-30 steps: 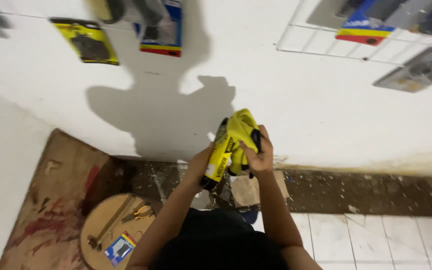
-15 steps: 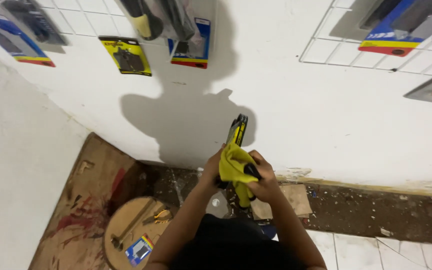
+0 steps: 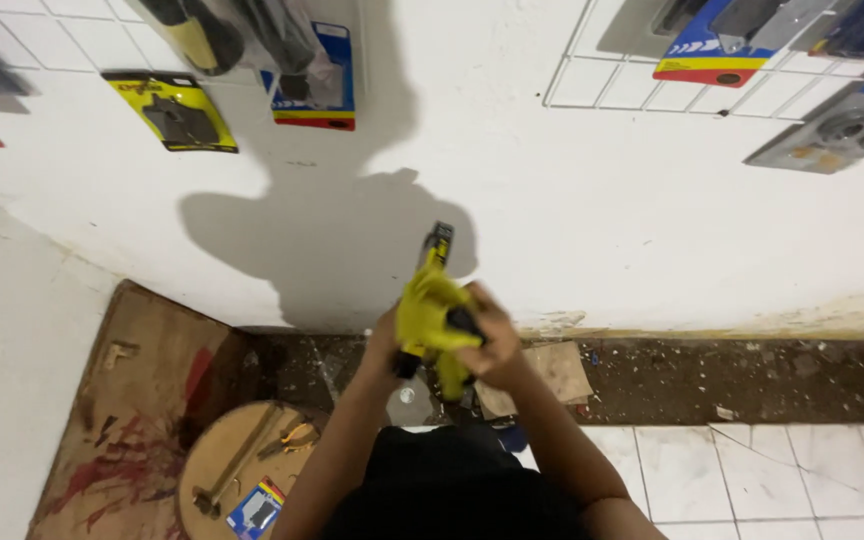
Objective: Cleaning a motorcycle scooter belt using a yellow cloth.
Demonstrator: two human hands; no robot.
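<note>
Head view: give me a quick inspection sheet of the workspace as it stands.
Surface: white wall ahead; dirt strip and white floor tiles below.
Job's things: yellow power tool, nose pointing up at the wall.
Clutter: round wooden stool carrying a hammer, pliers and a small packet; stained wooden board; cardboard scrap.
Hands: left hand and right hand both grip the tool.
Cables: nothing seen.
Surroundings: packaged goods hang on a wire grid.
</note>
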